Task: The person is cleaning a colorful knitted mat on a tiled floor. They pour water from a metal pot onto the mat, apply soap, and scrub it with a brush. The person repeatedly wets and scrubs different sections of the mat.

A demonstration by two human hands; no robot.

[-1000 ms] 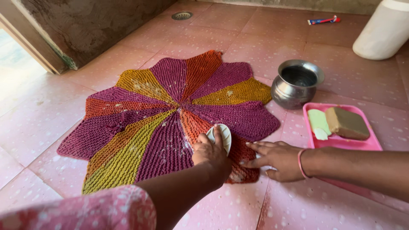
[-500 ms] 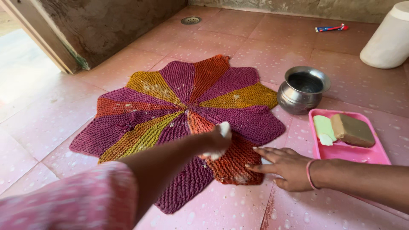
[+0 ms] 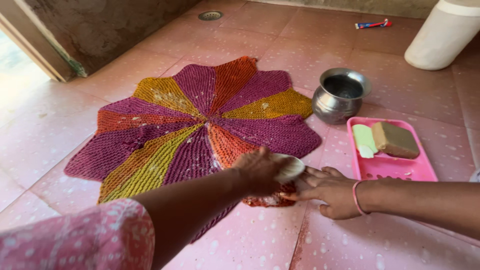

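Head view: two hands work on a bright round mat on the pink floor.

The left hand (image 3: pixel 257 172) is curled around a pale brush (image 3: pixel 289 167) at the near edge of the mat (image 3: pixel 200 125). The right hand (image 3: pixel 327 192) lies open and flat, pressing that edge down. The mat has purple, orange and yellow wedges with white specks. It could slide on the floor if the flat hand lifts.

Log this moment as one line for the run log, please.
left hand: grip shut on pale oval brush | right hand: flat, pinning round multicoloured knitted mat edge | beside: pink plastic tray, steel pot
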